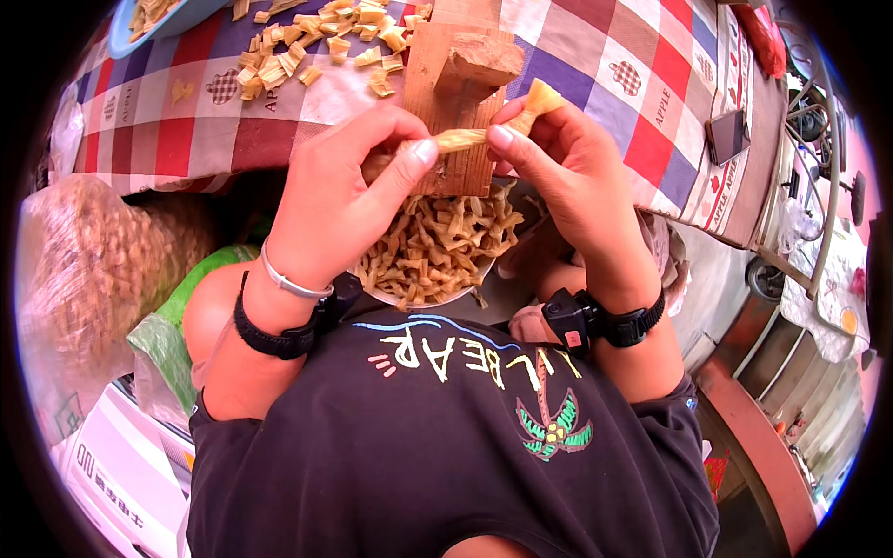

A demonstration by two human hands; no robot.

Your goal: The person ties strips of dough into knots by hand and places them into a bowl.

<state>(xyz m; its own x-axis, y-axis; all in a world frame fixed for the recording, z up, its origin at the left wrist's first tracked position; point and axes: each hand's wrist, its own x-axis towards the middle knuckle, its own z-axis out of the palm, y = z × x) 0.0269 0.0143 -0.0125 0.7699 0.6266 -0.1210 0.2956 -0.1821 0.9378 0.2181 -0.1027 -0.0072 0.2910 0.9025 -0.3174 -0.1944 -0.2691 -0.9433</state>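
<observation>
A pale yellow, dried-looking twisted strip (462, 140) is stretched between my two hands, its right end fanning out flat. My left hand (349, 181) pinches one end between thumb and forefinger. My right hand (579, 167) grips it near the fanned end, thumb on the near side. Both are held in front of a wooden stand (423, 70) with a short block (484, 61) jutting from it. Below the hands, a light-rimmed bowl (437, 302) holds a heap of similar twisted brownish-yellow pieces (442, 246). Flat yellow pieces (279, 60) lie loose on the table at the far left.
A checked tablecloth (595, 112) covers the table. A blue basin (181, 20) with more pieces stands at the far left. A phone (727, 137) rests near the table's right edge. A large clear bag (102, 270) of brownish pieces stands at left, above a white box (121, 474).
</observation>
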